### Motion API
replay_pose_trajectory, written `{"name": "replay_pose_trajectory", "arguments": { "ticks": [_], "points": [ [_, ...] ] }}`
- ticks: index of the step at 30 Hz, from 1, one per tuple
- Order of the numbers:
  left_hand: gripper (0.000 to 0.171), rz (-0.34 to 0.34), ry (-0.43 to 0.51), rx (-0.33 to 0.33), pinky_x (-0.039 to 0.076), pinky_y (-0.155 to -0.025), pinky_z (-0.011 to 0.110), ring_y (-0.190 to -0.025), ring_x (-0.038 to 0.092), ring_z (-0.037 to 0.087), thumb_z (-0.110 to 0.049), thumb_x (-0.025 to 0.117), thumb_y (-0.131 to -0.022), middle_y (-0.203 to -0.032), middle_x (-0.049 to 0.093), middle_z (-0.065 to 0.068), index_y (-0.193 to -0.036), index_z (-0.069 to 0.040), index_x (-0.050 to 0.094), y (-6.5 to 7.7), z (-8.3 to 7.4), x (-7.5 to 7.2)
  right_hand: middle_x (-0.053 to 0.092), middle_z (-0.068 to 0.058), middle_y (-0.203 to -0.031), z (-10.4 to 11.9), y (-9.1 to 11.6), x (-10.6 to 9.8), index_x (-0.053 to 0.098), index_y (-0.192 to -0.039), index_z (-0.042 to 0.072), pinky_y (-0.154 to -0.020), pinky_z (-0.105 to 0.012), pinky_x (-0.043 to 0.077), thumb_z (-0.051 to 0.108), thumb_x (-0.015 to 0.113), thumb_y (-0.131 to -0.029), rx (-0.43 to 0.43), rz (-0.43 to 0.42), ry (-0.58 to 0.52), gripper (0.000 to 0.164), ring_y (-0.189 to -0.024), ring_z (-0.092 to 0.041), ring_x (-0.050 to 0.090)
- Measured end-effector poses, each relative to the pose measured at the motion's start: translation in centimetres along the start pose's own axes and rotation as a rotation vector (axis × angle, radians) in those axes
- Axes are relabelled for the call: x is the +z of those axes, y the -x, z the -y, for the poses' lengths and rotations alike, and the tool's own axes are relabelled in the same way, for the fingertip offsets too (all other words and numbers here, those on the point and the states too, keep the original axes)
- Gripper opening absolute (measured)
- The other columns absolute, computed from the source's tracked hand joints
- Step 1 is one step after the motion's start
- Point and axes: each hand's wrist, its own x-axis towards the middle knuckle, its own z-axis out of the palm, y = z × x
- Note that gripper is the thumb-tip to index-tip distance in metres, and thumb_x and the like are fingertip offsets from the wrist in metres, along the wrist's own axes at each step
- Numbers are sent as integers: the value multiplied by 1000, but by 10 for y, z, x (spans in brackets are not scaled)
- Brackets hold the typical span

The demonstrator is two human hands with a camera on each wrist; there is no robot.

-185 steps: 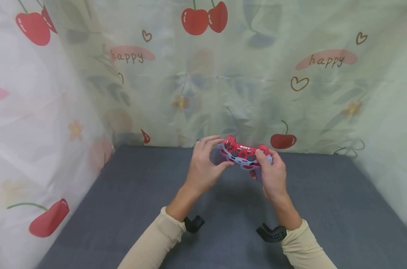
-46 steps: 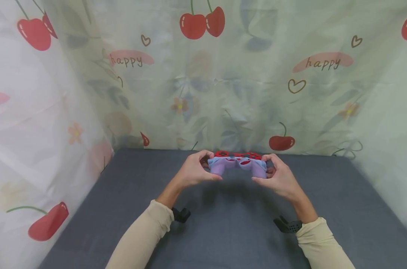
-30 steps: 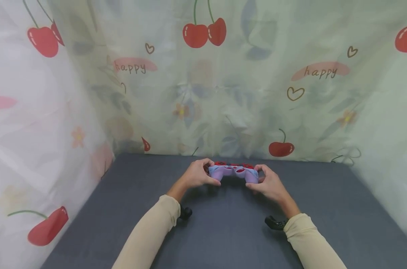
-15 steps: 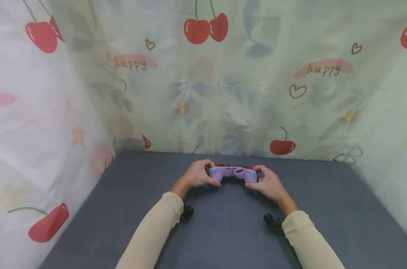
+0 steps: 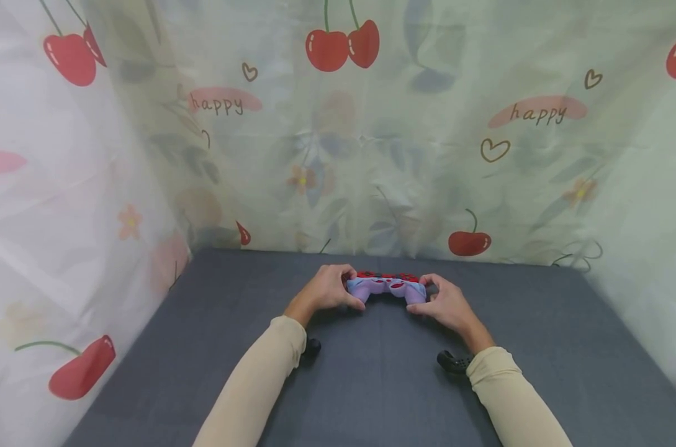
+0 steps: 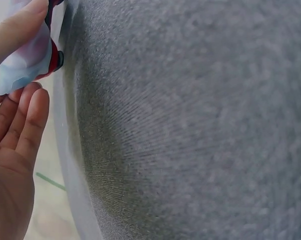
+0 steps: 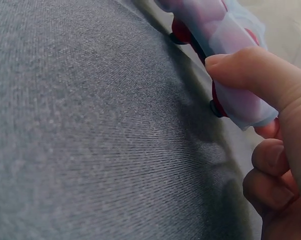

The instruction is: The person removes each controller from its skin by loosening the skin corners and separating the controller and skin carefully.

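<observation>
A red game controller (image 5: 387, 275) wears a translucent lavender-blue silicone cover (image 5: 378, 286), low over the grey table near its back edge. The cover wraps both handles and the side facing me, while a red strip with dark buttons shows along the far side. My left hand (image 5: 331, 288) pinches the left end, and in the left wrist view its thumb (image 6: 21, 25) lies across the cover. At the other end, my right hand (image 5: 445, 303) holds the right handle between thumb and index finger. In the right wrist view its other fingers (image 7: 270, 175) are curled below the controller.
A dark grey cloth (image 5: 382, 385) covers the table. Behind it hangs a curtain (image 5: 360, 155) printed with cherries and "happy", and more of it encloses both sides. Black wrist mounts (image 5: 454, 362) sit at the sleeve cuffs.
Over six seconds the controller has come down toward the table and turned, so its handles face me and the cover reaches over them. Over the last half second it has tilted slightly, showing more red.
</observation>
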Motion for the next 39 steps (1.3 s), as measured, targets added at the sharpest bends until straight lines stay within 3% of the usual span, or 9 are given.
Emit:
{"name": "replay_pose_trajectory", "arguments": {
  "ticks": [10,23,39],
  "points": [
    [47,-19,1,-18,49,-71,29,-80,58,14,-42,95,-66,-86,65,-4,-96,-22,65,-2,1,0,46,4,-61,1,-2,-4,55,-120,18,-57,-30,40,41,88,-77,15,27,18,59,-59,-17,49],
    [39,-3,-34,-14,46,-65,28,-75,55,13,-43,93,-69,-80,62,-5,-90,-23,66,-2,-2,2,58,0,-75,2,0,-6,59,-116,18,-63,-32,43,44,88,-76,-16,12,74,56,-69,-19,55],
    [34,-13,-54,-10,44,-66,28,-77,55,13,-42,92,-73,-76,59,-5,-87,-23,67,-4,-3,1,55,-4,-81,8,-3,-5,64,-109,16,-62,-31,41,43,86,-79,-13,-13,122,47,-74,-21,52]
  ]
}}
